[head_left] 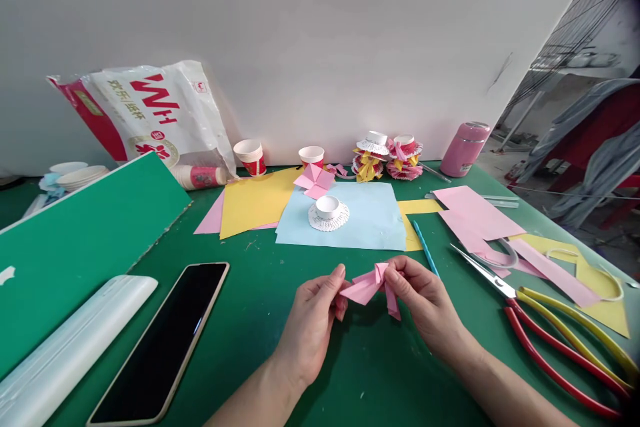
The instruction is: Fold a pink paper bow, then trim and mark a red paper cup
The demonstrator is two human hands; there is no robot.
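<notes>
Between my hands is a folded pink paper bow [367, 285], held just above the green table. My left hand [317, 320] pinches its left loop between thumb and fingers. At the knot and right side, my right hand [423, 293] closes on it with thumb and forefinger; a short tail hangs below. Beyond the hands, a white paper cup piece with a fringed rim [329, 213] stands on light blue paper [370, 227]. A pink folded paper square [314, 180] lies behind it.
Scissors [515, 297] lie open-bladed at right, beside pink paper sheets [475, 210] and a blue pencil-like stick [425, 247]. A phone [160, 347] lies left. Paper cups [250, 157], decorated cup pieces [371, 157] and a pink flask [465, 149] stand along the white partition [320, 53].
</notes>
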